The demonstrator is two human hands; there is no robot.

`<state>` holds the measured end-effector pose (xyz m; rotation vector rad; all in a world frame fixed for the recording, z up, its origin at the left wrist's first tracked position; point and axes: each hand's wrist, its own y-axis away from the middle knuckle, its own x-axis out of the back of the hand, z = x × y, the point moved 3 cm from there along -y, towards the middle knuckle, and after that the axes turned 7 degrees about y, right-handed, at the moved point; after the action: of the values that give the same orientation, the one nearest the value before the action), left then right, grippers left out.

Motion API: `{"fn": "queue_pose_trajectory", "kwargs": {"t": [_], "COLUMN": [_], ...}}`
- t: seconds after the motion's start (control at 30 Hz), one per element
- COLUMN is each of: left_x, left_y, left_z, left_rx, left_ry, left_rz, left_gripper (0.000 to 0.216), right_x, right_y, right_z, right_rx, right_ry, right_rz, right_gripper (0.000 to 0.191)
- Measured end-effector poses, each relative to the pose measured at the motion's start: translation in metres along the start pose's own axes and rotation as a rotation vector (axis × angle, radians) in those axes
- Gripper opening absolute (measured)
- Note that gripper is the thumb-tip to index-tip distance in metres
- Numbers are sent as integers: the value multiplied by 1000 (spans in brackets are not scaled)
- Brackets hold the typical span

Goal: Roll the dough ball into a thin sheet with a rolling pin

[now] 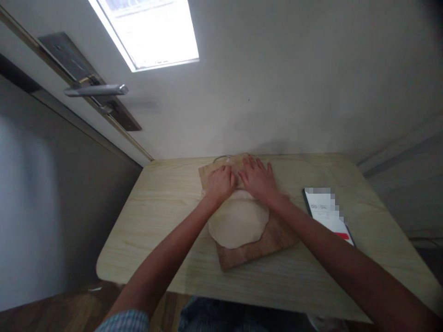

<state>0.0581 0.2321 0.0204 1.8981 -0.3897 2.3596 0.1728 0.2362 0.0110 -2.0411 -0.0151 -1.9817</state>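
A flat, roundish sheet of pale dough lies on a wooden board, which is set at an angle on the table. Both arms reach forward over it. My left hand is at the dough's far edge with its fingers curled down; what lies beneath them is hidden. Beside it, my right hand rests with its fingers spread towards the far end of the board. Between the wrists a pale strip runs across the dough's far side; I cannot tell whether it is a folded edge or a separate rod.
The board lies on a light wooden table that stands against a pale door. A phone with a lit screen lies to the right of my right forearm. A metal door handle and a bright window pane are above the table.
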Motion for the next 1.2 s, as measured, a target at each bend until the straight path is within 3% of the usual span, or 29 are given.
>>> {"fn": "queue_pose_trajectory", "kwargs": {"t": [0.17, 0.47, 0.6, 0.77, 1.2], "left_x": [2, -3, -4, -4, -7], "left_y": [-1, 81, 98, 89, 22], "left_z": [-1, 18, 21, 19, 5], "left_rx": [58, -26, -18, 18, 86], "left_ry": [-1, -2, -5, 4, 62], "left_rz": [26, 144, 159, 174, 79], "left_gripper": [36, 38, 41, 39, 43], "right_x": [11, 12, 14, 12, 4], "right_y": [2, 78, 95, 85, 16], "right_z": [-2, -14, -19, -19, -6], "right_rx": [15, -33, -31, -35, -70], "right_ry": [-33, -38, -40, -24, -20], "right_rz": [113, 221, 215, 190, 29], "right_gripper": [40, 45, 46, 45, 48]}}
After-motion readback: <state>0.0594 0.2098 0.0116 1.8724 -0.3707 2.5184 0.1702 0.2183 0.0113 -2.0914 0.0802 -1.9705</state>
